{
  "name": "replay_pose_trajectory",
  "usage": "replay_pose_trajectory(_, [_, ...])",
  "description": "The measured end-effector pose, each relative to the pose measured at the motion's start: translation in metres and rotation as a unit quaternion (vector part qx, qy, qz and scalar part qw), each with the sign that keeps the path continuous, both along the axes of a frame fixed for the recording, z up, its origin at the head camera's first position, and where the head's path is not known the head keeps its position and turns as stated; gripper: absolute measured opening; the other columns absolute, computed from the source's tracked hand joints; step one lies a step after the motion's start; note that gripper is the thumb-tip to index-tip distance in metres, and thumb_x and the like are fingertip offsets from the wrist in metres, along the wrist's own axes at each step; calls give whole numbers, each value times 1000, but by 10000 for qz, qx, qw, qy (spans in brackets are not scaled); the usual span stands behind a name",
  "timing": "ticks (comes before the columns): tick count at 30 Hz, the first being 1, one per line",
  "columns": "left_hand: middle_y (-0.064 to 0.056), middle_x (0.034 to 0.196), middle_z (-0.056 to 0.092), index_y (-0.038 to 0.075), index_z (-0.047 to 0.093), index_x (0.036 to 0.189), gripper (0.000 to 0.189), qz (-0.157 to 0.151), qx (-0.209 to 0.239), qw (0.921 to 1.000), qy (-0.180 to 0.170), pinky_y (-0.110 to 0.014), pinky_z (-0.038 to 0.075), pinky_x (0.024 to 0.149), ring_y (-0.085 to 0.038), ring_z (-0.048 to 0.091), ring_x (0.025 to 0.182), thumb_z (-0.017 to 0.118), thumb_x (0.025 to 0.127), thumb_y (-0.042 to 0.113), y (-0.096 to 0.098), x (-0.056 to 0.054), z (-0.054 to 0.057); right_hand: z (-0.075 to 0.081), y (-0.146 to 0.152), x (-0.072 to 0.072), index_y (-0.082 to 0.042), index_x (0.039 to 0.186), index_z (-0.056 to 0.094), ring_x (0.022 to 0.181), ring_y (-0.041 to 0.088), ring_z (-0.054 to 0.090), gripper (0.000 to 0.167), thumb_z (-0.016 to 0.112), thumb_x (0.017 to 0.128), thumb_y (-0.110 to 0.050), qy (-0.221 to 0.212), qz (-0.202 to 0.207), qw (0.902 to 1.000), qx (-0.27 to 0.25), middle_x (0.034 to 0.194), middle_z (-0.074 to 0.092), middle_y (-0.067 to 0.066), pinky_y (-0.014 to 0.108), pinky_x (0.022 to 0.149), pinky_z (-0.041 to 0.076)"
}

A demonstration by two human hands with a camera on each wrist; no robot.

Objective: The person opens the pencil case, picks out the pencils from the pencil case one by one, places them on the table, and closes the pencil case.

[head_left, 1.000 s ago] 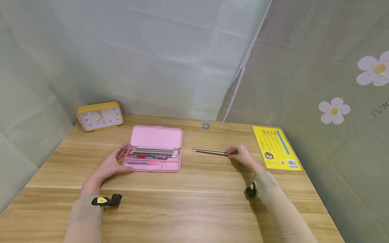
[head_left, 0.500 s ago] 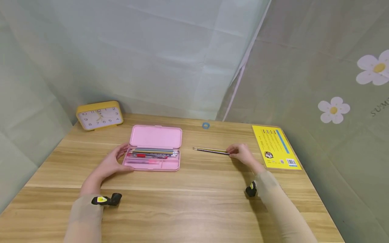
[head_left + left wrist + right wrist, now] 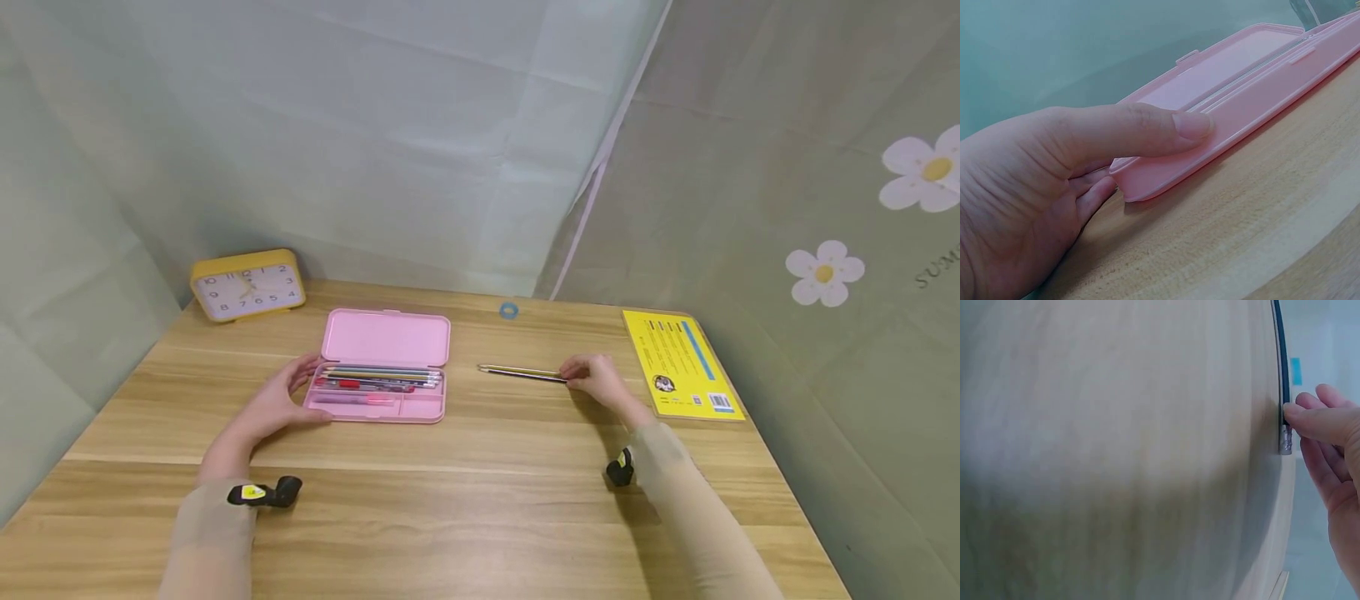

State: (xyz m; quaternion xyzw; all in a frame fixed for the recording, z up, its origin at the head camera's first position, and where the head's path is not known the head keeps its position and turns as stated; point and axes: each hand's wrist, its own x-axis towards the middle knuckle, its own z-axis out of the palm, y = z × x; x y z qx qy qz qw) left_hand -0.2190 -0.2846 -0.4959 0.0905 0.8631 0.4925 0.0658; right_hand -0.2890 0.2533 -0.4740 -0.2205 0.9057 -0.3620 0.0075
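Note:
An open pink pencil case (image 3: 386, 336) lies on the table with several pencils (image 3: 382, 375), a red pen (image 3: 349, 385) and a pink-tipped pen (image 3: 378, 400) in its compartments. My left hand (image 3: 273, 404) holds the case by its left end. In the left wrist view the thumb (image 3: 1191, 127) presses the case's front wall, while the other fingers are partly hidden. To the right, my right hand (image 3: 596, 383) pinches two pencils (image 3: 525, 375) near their rear ends, points toward the case. The right wrist view shows a metal ferrule end (image 3: 1285, 440) just below the thumb.
A yellow clock (image 3: 247, 286) stands at the back left of the wooden table (image 3: 450, 517). Near the back edge lies a blue ring (image 3: 508, 311). A yellow book (image 3: 682, 364) lies at the right edge. Curtains (image 3: 375, 167) hang behind the table.
The points of the two pencils have come closer together and shifted slightly right. My left hand has stayed in place on the pencil case.

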Motion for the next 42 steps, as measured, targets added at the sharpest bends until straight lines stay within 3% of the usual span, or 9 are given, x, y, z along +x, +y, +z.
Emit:
replay_pose_trajectory(4, [-30, 156, 25, 0, 14, 154, 115, 0, -2, 10000, -13, -64, 21, 118, -51, 23, 143, 88, 70, 24, 0, -1, 0, 5, -6, 1, 6, 96, 70, 83, 29, 72, 16, 72, 80, 7, -23, -97, 9999, -73, 90, 74, 18, 25, 75, 60])
replay_pose_trajectory(10, [-29, 155, 27, -1, 17, 154, 113, 5, 29, 10000, 81, -63, 22, 118, -50, 26, 142, 89, 69, 22, -1, -2, -4, 18, -29, -1, 3, 97, 72, 83, 28, 72, 15, 72, 82, 2, 213, -156, 9996, 110, 90, 75, 16, 31, 75, 61])
replay_pose_trajectory(15, [-29, 154, 28, -1, 17, 154, 113, 10, 36, 9999, 116, -63, 22, 117, -50, 26, 142, 89, 69, 22, -2, -2, -6, 33, -56, -8, 2, 100, 72, 85, 28, 72, 16, 71, 84, -1, 249, 3, 9997, 71, 92, 75, 15, 33, 76, 61])
replay_pose_trajectory(26, [-29, 155, 27, 0, 16, 154, 115, 30, -8, 9999, 106, -63, 22, 118, -51, 25, 142, 89, 69, 23, -1, -1, -6, 62, -126, -23, 8, 107, 68, 89, 28, 71, 24, 71, 84, 2, -26, 1244, 9917, -313, 98, 73, 21, 32, 83, 61])
replay_pose_trajectory(34, [-31, 154, 26, -1, 16, 154, 114, 18, 15, 10000, 87, -64, 22, 117, -52, 25, 141, 89, 69, 23, 1, 1, -3, 59, -179, -22, 6, 105, 68, 92, 30, 71, 24, 72, 82, 4, -407, 1586, 9860, -299, 101, 73, 21, 22, 81, 60])
replay_pose_trajectory(42, [-30, 155, 27, -2, 16, 154, 114, 46, 4, 10000, 68, -63, 23, 118, -51, 26, 141, 89, 69, 23, 0, 1, -2, 48, -211, -19, 3, 107, 68, 95, 23, 70, 25, 73, 82, 3, -608, 1925, 9790, 270, 103, 73, 14, 16, 83, 57])
